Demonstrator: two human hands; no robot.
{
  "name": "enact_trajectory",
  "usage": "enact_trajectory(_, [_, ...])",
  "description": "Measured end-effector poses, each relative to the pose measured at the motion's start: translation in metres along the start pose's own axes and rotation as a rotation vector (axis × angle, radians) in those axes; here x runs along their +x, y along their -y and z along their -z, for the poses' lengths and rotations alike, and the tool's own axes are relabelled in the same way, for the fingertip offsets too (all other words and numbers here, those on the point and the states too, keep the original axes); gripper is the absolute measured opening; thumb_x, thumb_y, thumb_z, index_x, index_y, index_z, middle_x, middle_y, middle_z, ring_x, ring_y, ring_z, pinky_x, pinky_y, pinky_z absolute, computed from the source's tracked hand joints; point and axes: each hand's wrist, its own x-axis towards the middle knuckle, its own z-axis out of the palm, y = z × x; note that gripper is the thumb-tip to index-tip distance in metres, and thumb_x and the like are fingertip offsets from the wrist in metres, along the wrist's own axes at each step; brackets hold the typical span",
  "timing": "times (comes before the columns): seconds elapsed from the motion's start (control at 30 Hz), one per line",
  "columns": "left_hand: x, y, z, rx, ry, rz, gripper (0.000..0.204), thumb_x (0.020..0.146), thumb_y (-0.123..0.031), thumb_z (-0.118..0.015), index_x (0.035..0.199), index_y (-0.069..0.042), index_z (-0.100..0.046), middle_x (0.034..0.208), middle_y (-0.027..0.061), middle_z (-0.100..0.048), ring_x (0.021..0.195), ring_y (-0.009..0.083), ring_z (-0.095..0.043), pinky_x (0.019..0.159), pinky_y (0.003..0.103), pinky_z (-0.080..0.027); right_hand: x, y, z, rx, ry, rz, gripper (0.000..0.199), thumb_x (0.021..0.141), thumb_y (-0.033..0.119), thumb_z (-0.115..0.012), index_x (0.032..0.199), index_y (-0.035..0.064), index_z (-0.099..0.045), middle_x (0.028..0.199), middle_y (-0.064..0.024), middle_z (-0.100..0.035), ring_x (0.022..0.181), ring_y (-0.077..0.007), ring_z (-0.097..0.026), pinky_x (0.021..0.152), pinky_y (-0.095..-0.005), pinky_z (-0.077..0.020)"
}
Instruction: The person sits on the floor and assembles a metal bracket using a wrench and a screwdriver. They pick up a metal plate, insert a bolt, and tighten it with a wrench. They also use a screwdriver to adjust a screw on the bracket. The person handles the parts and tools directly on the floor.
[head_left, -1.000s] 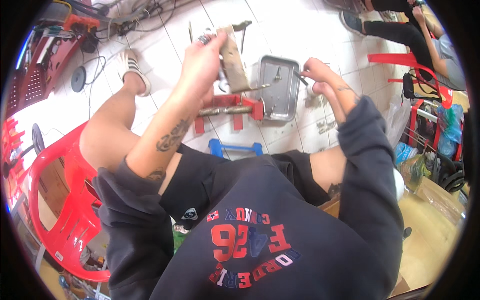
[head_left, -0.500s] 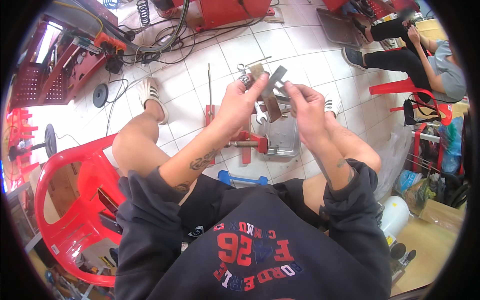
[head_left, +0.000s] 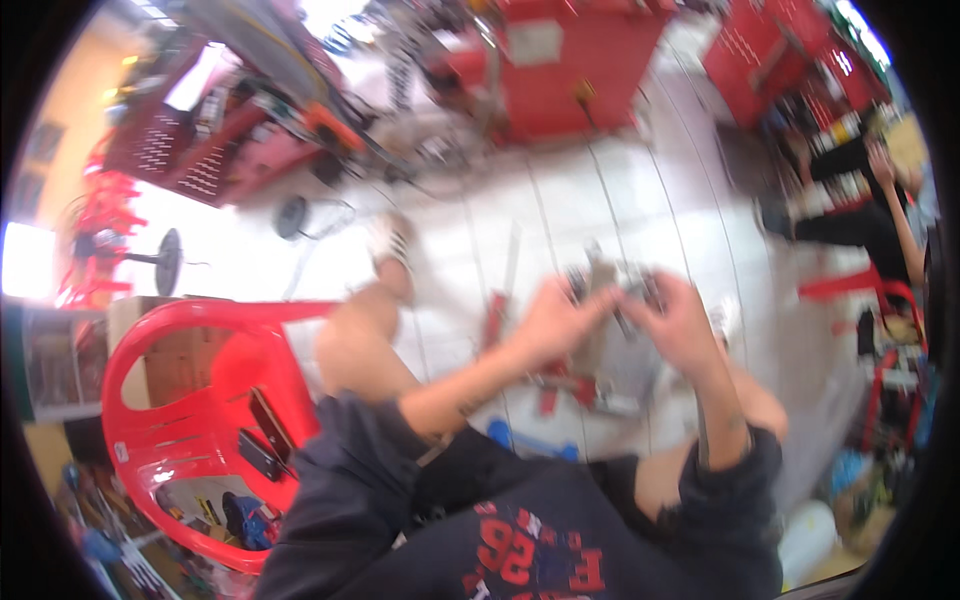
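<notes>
Both hands meet in front of me above the floor, and motion smears the picture. My left hand [head_left: 562, 322] is closed around a brownish flat bar [head_left: 600, 275] that sticks up past its fingers. Close beside it, my right hand [head_left: 682, 325] pinches a small grey metal piece [head_left: 634, 280], mostly covered by the fingers and blurred. The thumbs of the two hands nearly touch. Under the hands, a red metal stand [head_left: 560, 388] and a grey metal tray [head_left: 632, 390] rest on the floor.
On my left stands a red plastic chair [head_left: 135, 370] with dark flat objects [head_left: 268, 440] on its seat. A blue part [head_left: 530, 440] lies between my legs. Red machines [head_left: 575, 70] and cables are ahead. Another person [head_left: 860, 225] sits at the far right.
My view has tilted upward and swung left, so more of the red machines shows. The hands have drawn together, and the grey metal piece is now largely hidden by fingers.
</notes>
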Motion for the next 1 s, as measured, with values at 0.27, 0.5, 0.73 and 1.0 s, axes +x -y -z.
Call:
enact_trajectory(0.27, [0.019,0.028,0.011,-0.099,0.054,-0.123,0.030,0.093,-0.031,-0.071,0.095,-0.001,-0.071,0.078,0.0030,-0.068,0.068,0.0082,-0.059,0.060,0.028,-0.048,0.006,-0.009,0.003,-0.109,0.361,-0.242,0.022,0.088,0.019,-0.072,0.082,-0.0022,-0.071,0.066,-0.0007,-0.062,0.062,-0.0057,-0.052,0.058,-0.0255,-0.0421])
enact_trajectory(0.5, [0.025,0.031,0.006,-0.325,0.026,-0.045,0.037,0.098,-0.037,-0.062,0.102,-0.001,-0.070,0.083,0.0048,-0.070,0.073,0.0125,-0.067,0.063,0.027,-0.053,-0.001,0.019,-0.001,-0.071,0.159,-0.189,0.035,0.096,0.028,-0.065,0.090,-0.0050,-0.074,0.077,-0.0070,-0.071,0.077,-0.0102,-0.059,0.072,-0.0287,-0.0464])
enact_trajectory(0.73, [0.023,0.030,-0.005,-0.536,0.100,-0.132,0.024,0.094,-0.008,-0.067,0.115,0.004,-0.064,0.099,0.0068,-0.070,0.082,0.0122,-0.068,0.070,0.026,-0.056,-0.005,-0.005,0.003,0.052,-0.083,-0.123,0.035,0.096,0.028,-0.065,0.088,-0.0056,-0.073,0.069,-0.0033,-0.066,0.068,-0.0064,-0.054,0.064,-0.0270,-0.0453])
enact_trajectory(1.0, [0.028,0.034,-0.003,-0.438,0.032,-0.117,0.027,0.092,-0.006,-0.061,0.117,0.004,-0.064,0.104,0.0086,-0.071,0.090,0.0153,-0.068,0.076,0.030,-0.057,-0.005,-0.015,-0.004,-0.084,-0.050,-0.100,0.039,0.096,0.031,-0.065,0.079,-0.0037,-0.068,0.061,0.0022,-0.053,0.063,-0.0044,-0.043,0.055,-0.0280,-0.0372])
